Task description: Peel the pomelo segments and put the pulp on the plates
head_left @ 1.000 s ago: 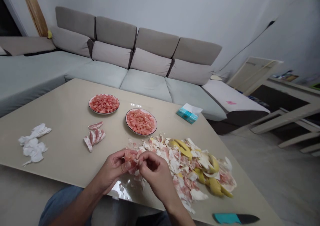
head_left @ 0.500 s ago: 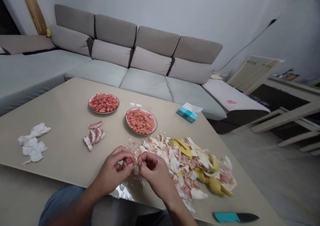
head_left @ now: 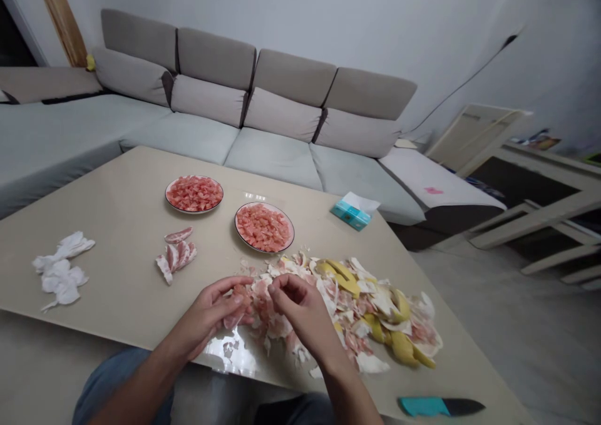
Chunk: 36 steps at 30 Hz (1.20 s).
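Note:
My left hand is closed around a pink pomelo segment, partly hidden by the fingers. Just right of it, my right hand has its fingertips pinched together; whatever is between them is too small to make out. Beneath and beyond the right hand spreads a heap of white and pink pomelo peel and membrane with yellow rind strips. Two plates, one at the back left and one nearer, hold pink pomelo pulp. Several unpeeled pomelo segments lie left of my hands.
A knife with a teal handle lies near the table's front right edge. Crumpled white tissues are on the left. A blue tissue box stands at the back right. Beyond the table is a grey sofa.
My right hand has moved slightly right and up, away from the left. The left hand has opened out somewhat, showing more of the pomelo segment it holds.

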Each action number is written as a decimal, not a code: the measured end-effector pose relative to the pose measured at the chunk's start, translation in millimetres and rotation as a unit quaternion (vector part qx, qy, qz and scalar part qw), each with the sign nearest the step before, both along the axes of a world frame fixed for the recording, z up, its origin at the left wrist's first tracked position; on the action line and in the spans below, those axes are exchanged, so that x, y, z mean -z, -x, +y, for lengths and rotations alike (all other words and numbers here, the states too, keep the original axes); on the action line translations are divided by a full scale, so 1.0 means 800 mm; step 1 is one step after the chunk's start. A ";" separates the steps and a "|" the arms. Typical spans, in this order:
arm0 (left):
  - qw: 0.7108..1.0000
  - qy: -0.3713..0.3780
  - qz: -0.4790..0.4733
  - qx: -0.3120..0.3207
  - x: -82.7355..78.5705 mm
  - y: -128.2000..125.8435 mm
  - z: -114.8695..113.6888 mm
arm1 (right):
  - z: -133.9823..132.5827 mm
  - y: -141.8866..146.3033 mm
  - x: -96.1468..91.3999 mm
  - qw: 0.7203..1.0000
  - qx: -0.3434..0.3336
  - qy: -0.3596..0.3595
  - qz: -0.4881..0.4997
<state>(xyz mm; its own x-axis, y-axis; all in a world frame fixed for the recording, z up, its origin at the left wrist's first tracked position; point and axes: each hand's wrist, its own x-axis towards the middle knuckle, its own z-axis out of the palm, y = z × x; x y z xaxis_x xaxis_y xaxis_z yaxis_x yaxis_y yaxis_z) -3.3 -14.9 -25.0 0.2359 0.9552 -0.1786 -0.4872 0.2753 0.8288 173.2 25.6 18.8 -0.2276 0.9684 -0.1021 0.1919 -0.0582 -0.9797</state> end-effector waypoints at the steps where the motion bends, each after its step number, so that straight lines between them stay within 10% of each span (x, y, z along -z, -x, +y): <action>1: 1.000 0.001 -0.003 0.004 0.000 0.000 0.000 | 0.001 -0.001 0.001 1.000 -0.013 0.013 0.009; 10: 0.965 -0.129 0.223 -0.035 0.015 -0.002 0.005 | 0.001 -0.004 0.009 0.982 -0.129 0.100 0.092; 21: 0.934 -0.183 0.304 -0.043 0.004 -0.001 0.005 | -0.004 0.010 0.012 0.992 -0.067 0.075 0.074; 30: 0.959 -0.110 0.257 -0.036 0.011 0.002 0.008 | 0.003 -0.003 0.012 0.991 -0.023 0.054 0.116; 36: 0.974 -0.015 0.214 -0.071 0.010 0.005 0.012 | 0.021 -0.025 0.024 0.995 -0.003 -0.070 -0.072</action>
<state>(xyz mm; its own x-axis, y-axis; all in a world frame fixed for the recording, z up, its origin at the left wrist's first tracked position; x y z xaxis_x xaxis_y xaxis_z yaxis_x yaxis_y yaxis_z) -7.3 -5.0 -33.2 0.0120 0.9791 -0.2030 -0.1260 0.2029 0.9711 193.0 42.7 -0.3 -0.2264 0.9740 0.0009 0.3314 0.0779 -0.9403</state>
